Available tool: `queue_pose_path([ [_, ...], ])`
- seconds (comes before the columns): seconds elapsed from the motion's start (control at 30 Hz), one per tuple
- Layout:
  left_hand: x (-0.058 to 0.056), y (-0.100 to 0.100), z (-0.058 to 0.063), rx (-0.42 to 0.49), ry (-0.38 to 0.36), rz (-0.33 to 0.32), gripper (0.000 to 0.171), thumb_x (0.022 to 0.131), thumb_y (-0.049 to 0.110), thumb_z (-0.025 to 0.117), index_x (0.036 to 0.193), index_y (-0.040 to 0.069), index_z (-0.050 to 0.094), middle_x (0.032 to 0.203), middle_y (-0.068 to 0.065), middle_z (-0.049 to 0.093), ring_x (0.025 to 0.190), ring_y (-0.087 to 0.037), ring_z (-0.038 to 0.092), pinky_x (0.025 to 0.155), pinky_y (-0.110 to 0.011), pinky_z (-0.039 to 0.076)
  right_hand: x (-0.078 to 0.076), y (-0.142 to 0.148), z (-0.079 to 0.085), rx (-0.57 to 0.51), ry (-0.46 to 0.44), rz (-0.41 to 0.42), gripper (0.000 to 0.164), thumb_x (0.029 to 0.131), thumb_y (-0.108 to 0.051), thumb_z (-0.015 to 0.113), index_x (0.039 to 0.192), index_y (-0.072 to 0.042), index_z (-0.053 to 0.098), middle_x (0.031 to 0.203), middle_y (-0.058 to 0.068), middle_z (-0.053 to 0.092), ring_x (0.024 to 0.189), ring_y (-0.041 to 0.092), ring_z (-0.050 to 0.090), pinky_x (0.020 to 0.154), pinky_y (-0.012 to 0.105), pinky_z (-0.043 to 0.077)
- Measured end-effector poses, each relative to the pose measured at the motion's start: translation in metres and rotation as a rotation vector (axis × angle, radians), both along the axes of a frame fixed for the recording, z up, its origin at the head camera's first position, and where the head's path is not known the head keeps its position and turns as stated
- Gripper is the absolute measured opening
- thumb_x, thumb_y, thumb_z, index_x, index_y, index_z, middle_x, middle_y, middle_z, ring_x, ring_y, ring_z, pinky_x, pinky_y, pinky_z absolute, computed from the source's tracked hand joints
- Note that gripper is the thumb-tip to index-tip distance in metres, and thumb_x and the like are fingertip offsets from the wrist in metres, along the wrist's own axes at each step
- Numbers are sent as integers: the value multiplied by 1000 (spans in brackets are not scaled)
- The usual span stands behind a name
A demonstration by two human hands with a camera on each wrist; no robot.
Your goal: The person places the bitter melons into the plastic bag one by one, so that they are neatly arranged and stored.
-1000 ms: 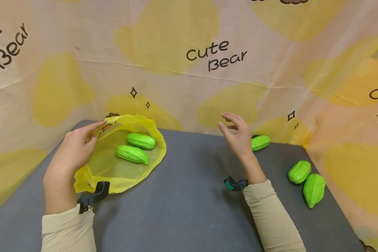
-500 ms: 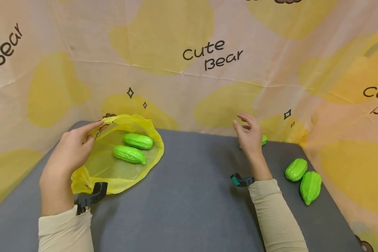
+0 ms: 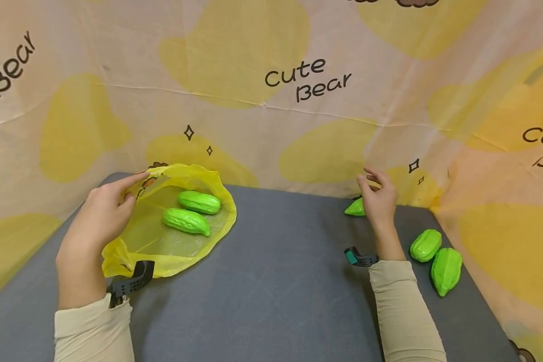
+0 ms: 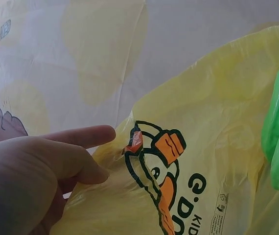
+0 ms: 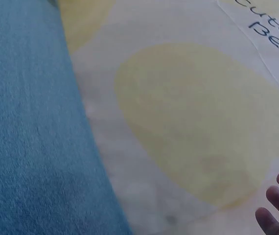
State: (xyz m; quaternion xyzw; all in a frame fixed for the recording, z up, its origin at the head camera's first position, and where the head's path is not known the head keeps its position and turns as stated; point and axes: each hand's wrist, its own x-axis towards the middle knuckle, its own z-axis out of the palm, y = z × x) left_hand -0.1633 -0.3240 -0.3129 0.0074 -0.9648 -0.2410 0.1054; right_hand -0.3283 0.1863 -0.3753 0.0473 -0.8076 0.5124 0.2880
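Note:
My left hand (image 3: 95, 216) grips the rim of a yellow plastic bag (image 3: 208, 178) at its left side, with the index finger stretched along the edge. Inside lie two green toy bitter melons (image 3: 199, 202), side by side; the left wrist view shows part of them at its right edge. My right hand (image 3: 380, 201) hovers at the back of the table with fingers loosely bent and nothing in them. Behind it, a third bitter melon (image 3: 355, 207) is partly hidden. In the right wrist view, only spread fingertips (image 5: 271, 223) show at the right edge.
Two more bitter melons, one (image 3: 426, 245) behind the other (image 3: 446, 271), lie near the right edge of the grey table (image 3: 271, 281). A patterned cloth (image 3: 240, 60) hangs round the back and sides, close to the table's far edge.
My right hand has moved to the right across the back bitter melon, so its left tip now shows. The left hand and the bag have stayed in place.

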Motion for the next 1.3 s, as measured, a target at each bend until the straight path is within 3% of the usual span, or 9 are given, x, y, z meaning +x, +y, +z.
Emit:
queue_pose_path([
  [0.37, 2, 1, 1, 2, 0, 5, 58, 101, 7, 32, 157, 19, 40, 119, -23, 53, 47, -12, 30, 47, -30, 31, -4, 14, -7, 16, -16, -78, 36, 96, -23, 69, 126, -3, 71, 133, 15, 66, 118, 34, 64, 84, 15, 46],
  [0.6, 2, 1, 2, -9, 16, 9, 57, 100, 6, 33, 156, 18, 42, 104, -20, 54, 47, -11, 28, 46, -30, 31, -9, 22, -15, 25, -28, -122, 33, 93, -17, 69, 123, -4, 72, 129, 13, 68, 115, 32, 66, 82, 12, 46],
  [0.73, 3, 2, 2, -9, 2, 14, 57, 101, 8, 33, 157, 19, 41, 90, -15, 51, 46, -11, 28, 45, -30, 31, -11, 27, -20, 30, -61, -145, 35, 94, -21, 69, 124, -5, 72, 129, 14, 68, 116, 31, 66, 86, 19, 49],
  [0.97, 3, 1, 0, -1, 3, 7, 57, 102, 8, 33, 157, 18, 40, 99, -19, 53, 45, -11, 28, 46, -30, 32, -13, 32, -31, 61, -81, -175, 35, 95, -22, 67, 123, -4, 73, 129, 17, 67, 118, 34, 62, 86, 28, 49],
  [1.13, 3, 1, 1, 0, 11, 5, 57, 101, 7, 34, 157, 18, 41, 95, -18, 52, 45, -11, 28, 46, -29, 31, -17, 35, -42, 55, -73, -203, 34, 93, -20, 68, 120, 1, 73, 126, 23, 67, 117, 42, 60, 100, 50, 47],
  [1.3, 2, 0, 1, 0, 18, 2, 57, 101, 6, 34, 156, 18, 41, 93, -17, 52, 46, -11, 28, 46, -29, 31, -20, 36, -52, 39, -100, -240, 34, 92, -21, 70, 119, 0, 73, 125, 23, 67, 118, 42, 60, 107, 53, 43],
])
